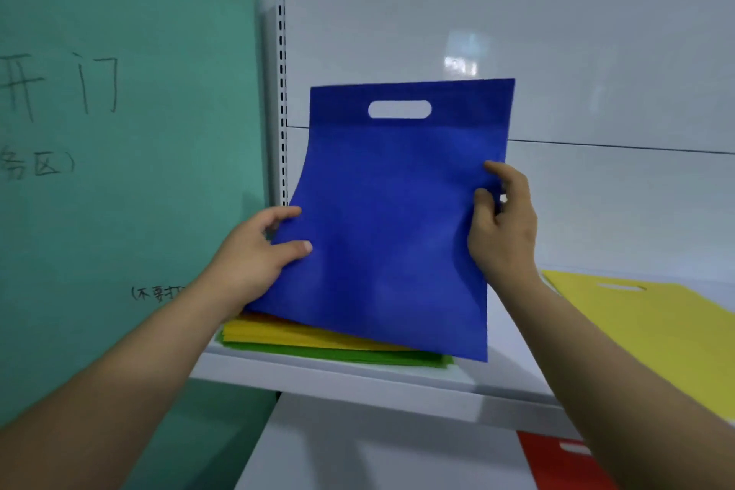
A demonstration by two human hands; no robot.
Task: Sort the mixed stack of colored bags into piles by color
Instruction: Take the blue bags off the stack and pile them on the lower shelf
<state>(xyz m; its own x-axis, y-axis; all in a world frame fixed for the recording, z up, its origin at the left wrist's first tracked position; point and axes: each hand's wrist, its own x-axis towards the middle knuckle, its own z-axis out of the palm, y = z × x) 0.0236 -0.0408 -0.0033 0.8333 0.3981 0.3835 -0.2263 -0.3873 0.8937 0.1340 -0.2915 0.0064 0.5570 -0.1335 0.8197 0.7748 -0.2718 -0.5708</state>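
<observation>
A blue bag (391, 211) with a cut-out handle is held upright above the mixed stack (302, 338). My left hand (254, 255) pinches its left edge, thumb on the front. My right hand (503, 227) grips its right edge. The stack lies flat on the white shelf (358, 378) and shows yellow layers over green ones; most of it is hidden behind the blue bag. A yellow bag (652, 322) lies flat on the same shelf at the right. A red bag (560, 465) lies on the lower shelf at the bottom right, partly covered by my right forearm.
A teal wall (119, 171) with handwritten characters stands close on the left. A slotted white upright (281, 91) and a glossy white back panel (517, 32) close off the shelf behind. The lower shelf (358, 450) sticks out below.
</observation>
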